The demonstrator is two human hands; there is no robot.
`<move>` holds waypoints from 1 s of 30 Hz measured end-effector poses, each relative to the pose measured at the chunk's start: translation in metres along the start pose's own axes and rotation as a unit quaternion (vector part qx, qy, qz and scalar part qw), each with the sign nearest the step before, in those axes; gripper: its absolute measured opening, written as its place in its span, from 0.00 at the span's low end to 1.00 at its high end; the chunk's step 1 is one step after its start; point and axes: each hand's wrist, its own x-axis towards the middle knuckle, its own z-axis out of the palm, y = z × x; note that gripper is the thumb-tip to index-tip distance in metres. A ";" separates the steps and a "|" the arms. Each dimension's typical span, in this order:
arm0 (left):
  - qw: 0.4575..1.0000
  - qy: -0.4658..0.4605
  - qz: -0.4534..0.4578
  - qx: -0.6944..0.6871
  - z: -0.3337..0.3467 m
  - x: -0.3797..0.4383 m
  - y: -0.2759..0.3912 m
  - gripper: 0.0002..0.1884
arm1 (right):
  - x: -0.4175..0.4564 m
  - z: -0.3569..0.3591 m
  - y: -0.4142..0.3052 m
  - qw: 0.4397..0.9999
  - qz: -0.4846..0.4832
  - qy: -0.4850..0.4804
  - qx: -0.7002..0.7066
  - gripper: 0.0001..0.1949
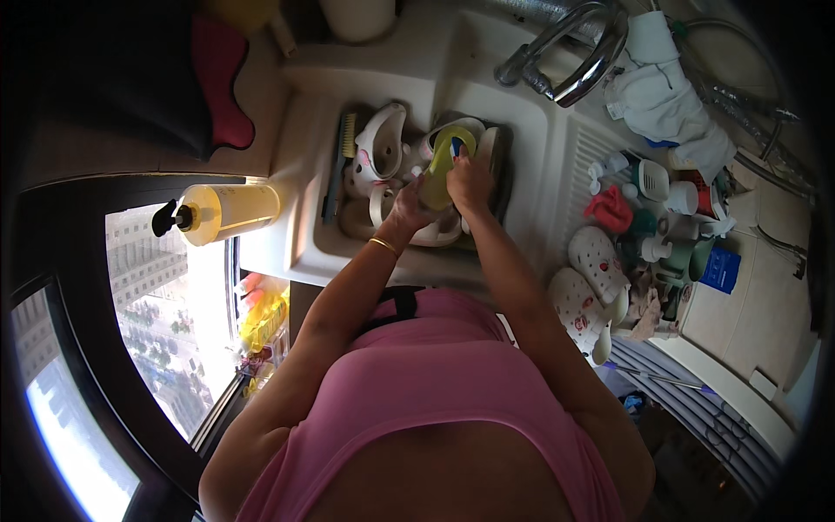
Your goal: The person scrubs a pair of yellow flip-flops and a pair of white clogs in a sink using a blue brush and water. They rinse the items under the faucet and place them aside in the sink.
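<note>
My left hand (411,207) grips the side of a yellow-green slipper or shoe (436,183), held tilted over the sink basin. My right hand (471,184) is closed around a small blue and white tool (456,146), probably a brush, pressed into the shoe's opening. Its working end is hidden. Beneath my hands, white clogs (377,147) with pink marks and other pale footwear (499,147) crowd the basin. A scrubbing brush (339,171) with cream bristles and a dark blue-grey handle leans along the basin's left side.
The white sink (306,196) has a chrome faucet (584,72) at back right. A bottle of yellow liquid (238,207) stands on the left ledge by the window. White clogs (590,261), a red cloth (610,207), bottles and a draped white cloth (672,98) fill the right counter.
</note>
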 end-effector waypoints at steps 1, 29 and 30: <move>0.999 0.019 -0.006 -0.026 0.007 -0.007 0.006 0.22 | -0.011 -0.003 -0.011 0.999 -0.022 -0.027 0.000 0.25; 0.983 -0.105 0.106 0.105 -0.065 0.028 0.001 0.23 | -0.046 0.012 -0.026 0.996 -0.069 -0.051 -0.016 0.28; 0.994 -0.074 0.073 0.038 -0.060 0.023 0.001 0.23 | -0.058 0.012 -0.026 0.997 -0.051 -0.061 -0.012 0.29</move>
